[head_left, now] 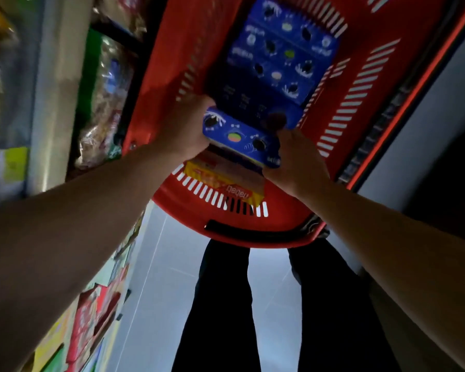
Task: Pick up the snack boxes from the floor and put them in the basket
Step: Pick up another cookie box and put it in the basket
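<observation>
I am looking straight down into a red plastic basket (365, 84) on the floor. Both hands hold a blue snack box (239, 136) over the basket's near end: my left hand (184, 127) grips its left end, and my right hand (297, 159) grips its right end. Several blue snack boxes (282, 49) lie stacked in the basket just beyond the held box. A yellow and red snack box (226, 181) lies in the basket beneath the held box, partly hidden by it.
Store shelves with bagged snacks (105, 103) and boxed goods (89, 318) run along the left. My dark-trousered legs (226, 304) stand on the pale tiled floor (156, 291) just behind the basket. A dark-edged fixture (403, 103) borders the basket's right side.
</observation>
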`<action>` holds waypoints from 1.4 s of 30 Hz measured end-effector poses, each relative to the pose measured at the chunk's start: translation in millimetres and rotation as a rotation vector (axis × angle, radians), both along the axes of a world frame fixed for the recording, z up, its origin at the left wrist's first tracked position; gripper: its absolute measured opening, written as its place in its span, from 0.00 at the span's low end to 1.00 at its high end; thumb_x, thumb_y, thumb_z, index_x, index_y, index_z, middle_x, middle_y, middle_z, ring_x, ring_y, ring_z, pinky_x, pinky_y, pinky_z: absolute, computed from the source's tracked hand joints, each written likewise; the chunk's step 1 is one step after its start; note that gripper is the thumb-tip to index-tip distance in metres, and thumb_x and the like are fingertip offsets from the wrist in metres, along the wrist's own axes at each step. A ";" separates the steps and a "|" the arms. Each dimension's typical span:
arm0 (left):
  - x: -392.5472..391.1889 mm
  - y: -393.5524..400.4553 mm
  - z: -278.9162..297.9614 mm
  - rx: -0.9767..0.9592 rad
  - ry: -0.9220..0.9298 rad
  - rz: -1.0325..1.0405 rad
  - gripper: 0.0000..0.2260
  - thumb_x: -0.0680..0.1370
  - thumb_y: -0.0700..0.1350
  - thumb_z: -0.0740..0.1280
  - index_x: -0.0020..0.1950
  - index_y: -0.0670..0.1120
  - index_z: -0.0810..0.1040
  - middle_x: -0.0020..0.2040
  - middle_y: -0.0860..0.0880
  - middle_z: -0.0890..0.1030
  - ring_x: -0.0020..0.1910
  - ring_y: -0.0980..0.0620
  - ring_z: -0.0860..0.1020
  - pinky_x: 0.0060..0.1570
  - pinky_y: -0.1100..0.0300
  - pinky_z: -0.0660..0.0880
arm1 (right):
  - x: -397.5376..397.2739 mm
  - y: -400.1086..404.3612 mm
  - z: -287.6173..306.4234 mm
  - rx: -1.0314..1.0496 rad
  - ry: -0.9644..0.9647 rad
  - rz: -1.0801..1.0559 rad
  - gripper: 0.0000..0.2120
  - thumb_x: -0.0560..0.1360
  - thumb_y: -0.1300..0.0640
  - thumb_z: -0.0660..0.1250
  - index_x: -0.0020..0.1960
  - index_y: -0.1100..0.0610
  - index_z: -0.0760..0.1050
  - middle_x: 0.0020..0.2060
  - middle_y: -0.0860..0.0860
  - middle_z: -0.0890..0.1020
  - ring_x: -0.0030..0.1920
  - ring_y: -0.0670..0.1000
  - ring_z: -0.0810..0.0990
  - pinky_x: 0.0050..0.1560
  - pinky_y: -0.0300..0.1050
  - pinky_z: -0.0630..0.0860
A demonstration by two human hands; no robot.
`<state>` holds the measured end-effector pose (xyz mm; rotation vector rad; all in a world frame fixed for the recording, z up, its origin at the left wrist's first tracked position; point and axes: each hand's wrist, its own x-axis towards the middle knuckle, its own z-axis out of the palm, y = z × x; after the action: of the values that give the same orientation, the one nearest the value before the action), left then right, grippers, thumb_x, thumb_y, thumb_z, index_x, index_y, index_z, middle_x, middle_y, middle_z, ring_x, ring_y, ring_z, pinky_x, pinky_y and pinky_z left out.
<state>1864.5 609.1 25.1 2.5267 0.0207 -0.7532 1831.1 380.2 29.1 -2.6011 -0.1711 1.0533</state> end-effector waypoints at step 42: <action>-208.7 -114.9 362.6 0.008 -0.108 0.744 0.28 0.72 0.54 0.69 0.72 0.52 0.70 0.69 0.49 0.74 0.67 0.48 0.73 0.64 0.54 0.69 | -46.2 -40.7 371.8 0.043 -0.245 0.735 0.32 0.73 0.47 0.69 0.73 0.57 0.63 0.67 0.56 0.69 0.66 0.60 0.68 0.62 0.55 0.71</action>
<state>1655.8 494.2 387.7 2.2916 0.8686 -0.3083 1784.9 339.5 401.0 -2.6605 -1.2625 0.8949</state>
